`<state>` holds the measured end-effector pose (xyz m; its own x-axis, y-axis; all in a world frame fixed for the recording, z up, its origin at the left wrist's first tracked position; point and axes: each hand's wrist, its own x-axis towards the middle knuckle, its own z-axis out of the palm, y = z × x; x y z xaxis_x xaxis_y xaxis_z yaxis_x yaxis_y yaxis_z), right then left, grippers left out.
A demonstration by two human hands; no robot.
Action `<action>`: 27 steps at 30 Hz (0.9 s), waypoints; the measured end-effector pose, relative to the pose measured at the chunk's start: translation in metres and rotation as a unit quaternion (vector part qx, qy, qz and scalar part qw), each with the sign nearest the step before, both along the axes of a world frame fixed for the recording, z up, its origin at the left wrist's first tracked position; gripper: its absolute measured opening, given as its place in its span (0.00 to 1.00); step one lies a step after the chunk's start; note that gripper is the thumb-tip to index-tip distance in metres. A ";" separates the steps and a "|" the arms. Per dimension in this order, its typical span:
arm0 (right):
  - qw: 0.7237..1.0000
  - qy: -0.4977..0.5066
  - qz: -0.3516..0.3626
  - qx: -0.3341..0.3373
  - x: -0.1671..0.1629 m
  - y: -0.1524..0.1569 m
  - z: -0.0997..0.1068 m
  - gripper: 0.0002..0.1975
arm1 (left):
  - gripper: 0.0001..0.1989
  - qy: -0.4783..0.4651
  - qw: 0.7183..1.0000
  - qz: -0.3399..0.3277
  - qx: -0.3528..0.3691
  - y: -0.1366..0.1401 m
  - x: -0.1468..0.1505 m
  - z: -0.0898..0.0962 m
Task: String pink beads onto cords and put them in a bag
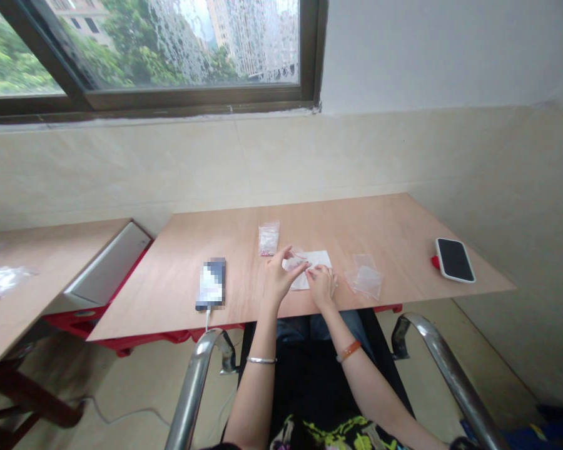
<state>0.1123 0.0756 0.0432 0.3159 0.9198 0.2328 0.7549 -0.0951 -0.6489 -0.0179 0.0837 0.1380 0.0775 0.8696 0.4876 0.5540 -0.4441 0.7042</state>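
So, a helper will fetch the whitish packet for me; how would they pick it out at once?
On the wood-toned table against the wall, find the left hand, whose arm wears a silver bangle. The whitish packet lies just beyond it, toward the wall. Its red near edge and whiter look set it apart from the clear bags farther right.

Daylight comes through the window [192,53] at upper left, its panes the brightest patch. The desk [141,269] is evenly lit; the lower corners fall dim. Highlights streak the metal armrests [196,387]. Wide-angle distortion stretches the edges, detail around the left hand [278,275] and right hand [322,284] is soft, and one phone's screen [211,281] is pixelated.
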 end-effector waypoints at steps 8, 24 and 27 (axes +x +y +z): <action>0.964 0.206 -0.043 0.164 0.017 0.007 0.041 0.09 | 0.24 -0.005 1.000 -0.008 -0.025 0.000 -0.006 -0.006; 0.950 0.252 0.039 0.183 0.015 0.011 0.056 0.13 | 0.21 -0.175 0.979 -0.050 -0.097 0.008 -0.003 -0.012; 0.972 0.203 0.044 0.113 0.013 0.019 0.025 0.10 | 0.20 -0.181 0.978 -0.039 -0.100 0.009 -0.005 -0.010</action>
<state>0.1251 0.0946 0.0677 0.3466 0.8870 0.3050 0.4307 0.1383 -0.8918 -0.0232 0.0923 0.1277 0.0004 0.9487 0.3161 0.2225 -0.3083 0.9249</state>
